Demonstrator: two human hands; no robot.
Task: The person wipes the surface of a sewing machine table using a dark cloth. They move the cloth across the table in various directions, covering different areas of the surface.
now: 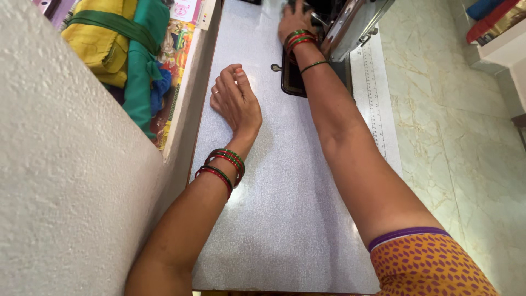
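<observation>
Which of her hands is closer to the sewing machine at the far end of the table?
The right hand: it rests against the sewing machine. The left hand lies loosely curled on the grey tabletop, well short of the machine and off to its left.

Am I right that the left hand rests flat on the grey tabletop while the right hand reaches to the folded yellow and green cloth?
Not quite. In the head view the left hand does rest on the grey tabletop, but the right hand reaches to the sewing machine at the far end, not the folded yellow and green cloth, which lies untouched beyond the table's left edge.
</observation>
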